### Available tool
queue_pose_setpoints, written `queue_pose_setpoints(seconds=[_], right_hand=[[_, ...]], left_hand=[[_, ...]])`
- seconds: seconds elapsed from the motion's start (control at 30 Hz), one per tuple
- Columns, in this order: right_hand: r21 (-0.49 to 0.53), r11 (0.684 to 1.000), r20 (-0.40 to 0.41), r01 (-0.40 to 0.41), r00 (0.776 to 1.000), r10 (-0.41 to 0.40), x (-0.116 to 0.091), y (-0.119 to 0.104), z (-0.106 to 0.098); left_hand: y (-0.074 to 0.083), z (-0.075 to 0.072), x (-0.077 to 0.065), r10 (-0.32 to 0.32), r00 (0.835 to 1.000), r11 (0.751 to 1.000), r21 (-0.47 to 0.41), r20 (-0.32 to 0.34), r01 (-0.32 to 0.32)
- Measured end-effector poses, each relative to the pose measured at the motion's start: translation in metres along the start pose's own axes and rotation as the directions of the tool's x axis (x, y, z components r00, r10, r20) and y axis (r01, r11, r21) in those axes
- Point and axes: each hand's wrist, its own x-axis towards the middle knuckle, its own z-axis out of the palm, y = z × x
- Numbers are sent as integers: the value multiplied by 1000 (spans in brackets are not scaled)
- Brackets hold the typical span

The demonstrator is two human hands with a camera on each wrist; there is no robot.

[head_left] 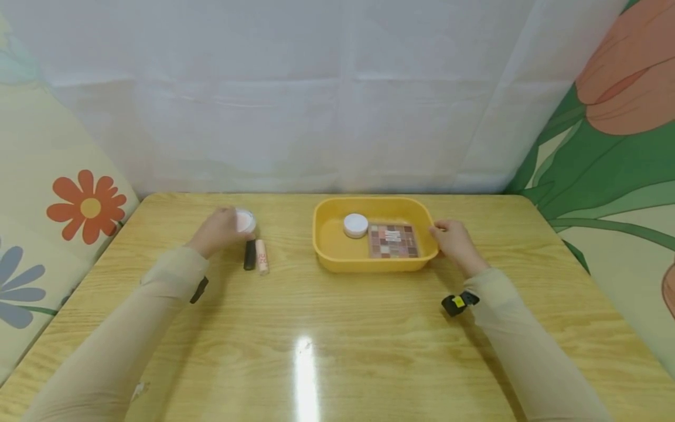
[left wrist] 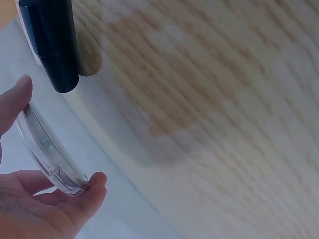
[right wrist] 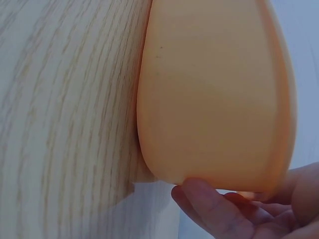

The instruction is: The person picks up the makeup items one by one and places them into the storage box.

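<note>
My left hand (head_left: 217, 230) holds a round, clear-edged compact (head_left: 245, 221) at the table's back left; in the left wrist view, thumb and fingers grip opposite edges of this thin clear case (left wrist: 47, 149). Just in front of it lie a black tube (head_left: 250, 256) and a pale pink tube (head_left: 262, 258), side by side. With my right hand (head_left: 454, 241) I grip the right end of a yellow tray (head_left: 331, 237), its fingers at the rim in the right wrist view. Inside the tray sit a round white-lidded jar (head_left: 355, 224) and an eyeshadow palette (head_left: 392, 243).
The wooden table (head_left: 253, 340) ends at a white cloth (head_left: 295, 117) hanging along its back edge. Flower-printed panels (head_left: 622, 193) flank both sides. Each wrist carries a small black camera mount (head_left: 459, 303).
</note>
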Motion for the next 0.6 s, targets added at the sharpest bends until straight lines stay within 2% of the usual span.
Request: queue_pose_setpoints(seconds=[0.27,0.6], right_hand=[[-62,997,-35,45,998,-47,-1,1,-1],[-33,999,-24,38,999,-39,0,1,0]], left_hand=[[9,-1,-9,0,1000,1000,-24,-12,-1],[14,-8,-19,-2,1000,1000,-25,7,2]])
